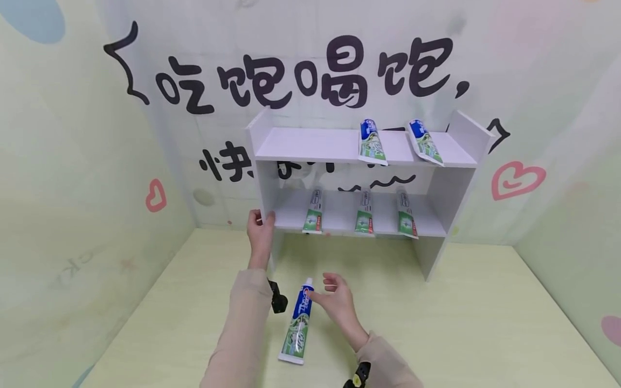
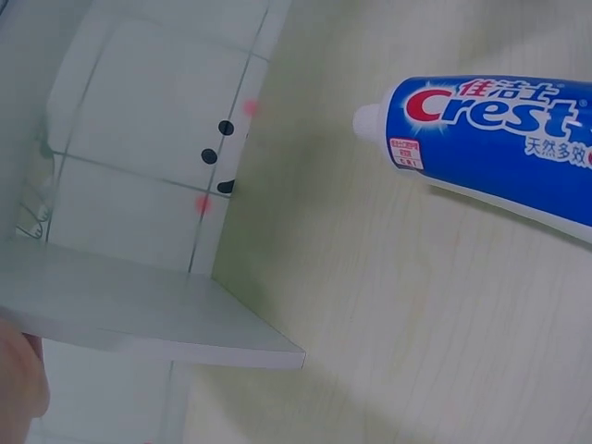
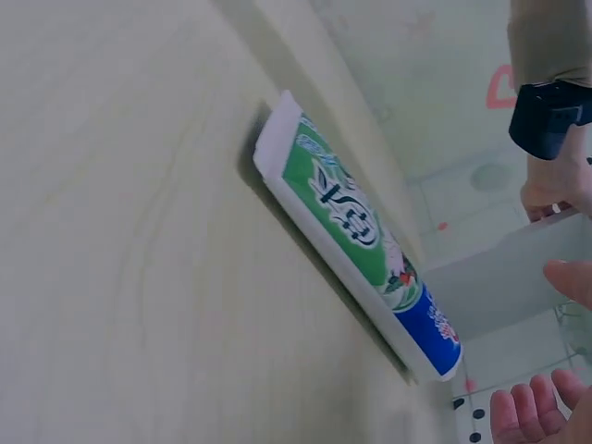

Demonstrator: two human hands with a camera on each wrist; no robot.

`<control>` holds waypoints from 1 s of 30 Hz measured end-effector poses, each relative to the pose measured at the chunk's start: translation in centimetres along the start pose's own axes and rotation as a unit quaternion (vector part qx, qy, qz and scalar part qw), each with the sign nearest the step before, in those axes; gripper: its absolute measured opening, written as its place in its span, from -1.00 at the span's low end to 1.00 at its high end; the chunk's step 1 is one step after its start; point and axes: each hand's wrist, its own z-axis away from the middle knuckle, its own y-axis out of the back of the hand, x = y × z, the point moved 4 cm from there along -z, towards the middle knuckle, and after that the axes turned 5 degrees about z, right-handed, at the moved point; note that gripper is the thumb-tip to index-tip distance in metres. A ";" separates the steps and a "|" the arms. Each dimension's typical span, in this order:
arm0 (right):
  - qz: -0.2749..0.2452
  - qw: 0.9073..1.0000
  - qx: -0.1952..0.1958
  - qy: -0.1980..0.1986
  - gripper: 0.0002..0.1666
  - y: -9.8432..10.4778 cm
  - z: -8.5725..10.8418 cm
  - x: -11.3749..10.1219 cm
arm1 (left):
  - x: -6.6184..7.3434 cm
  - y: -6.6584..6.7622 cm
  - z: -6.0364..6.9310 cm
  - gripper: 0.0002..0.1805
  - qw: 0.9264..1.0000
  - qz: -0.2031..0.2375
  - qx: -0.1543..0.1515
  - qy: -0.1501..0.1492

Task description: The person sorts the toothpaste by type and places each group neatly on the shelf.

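Note:
A blue and green Crest toothpaste tube [image 1: 297, 326] lies on the table in front of the shelf, its white cap towards the shelf. Over its right side, near the cap end, hovers my right hand [image 1: 339, 303]. Thumb and fingers are spread apart in the right wrist view, with a gap between them and the tube [image 3: 347, 217]. My left hand [image 1: 260, 234] grips the left side panel of the white shelf [image 1: 310, 144] at middle-board height. Only a fingertip of that hand [image 2: 17, 384] shows in the left wrist view, against the panel [image 2: 139, 310].
Two blue and green tubes, one left [image 1: 372, 144] and one right [image 1: 426, 143], lie on the upper board. Three green and grey tubes, left [image 1: 314, 213], middle [image 1: 364, 213] and right [image 1: 406, 214], lie on the lower board. Printed walls enclose the pale table [image 1: 485, 318].

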 end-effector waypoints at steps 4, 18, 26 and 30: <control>0.019 1.000 -0.018 -0.014 -0.23 -1.0 0.7 0.8 | 0.2 -0.1 0.1 -0.78 1.000 -0.009 0.009 -0.006; 0.081 0.994 -0.066 -0.038 0.08 -4.4 2.5 2.2 | 1.0 0.4 0.8 -0.77 0.996 -0.043 0.074 -0.023; 0.131 0.989 -0.057 -0.036 0.18 -5.2 2.7 2.0 | 0.5 0.6 0.4 -0.79 0.997 -0.036 0.067 -0.022; 0.116 0.990 -0.066 -0.039 0.11 -5.2 2.5 2.1 | 0.7 0.4 0.4 -0.78 0.997 -0.032 0.065 -0.031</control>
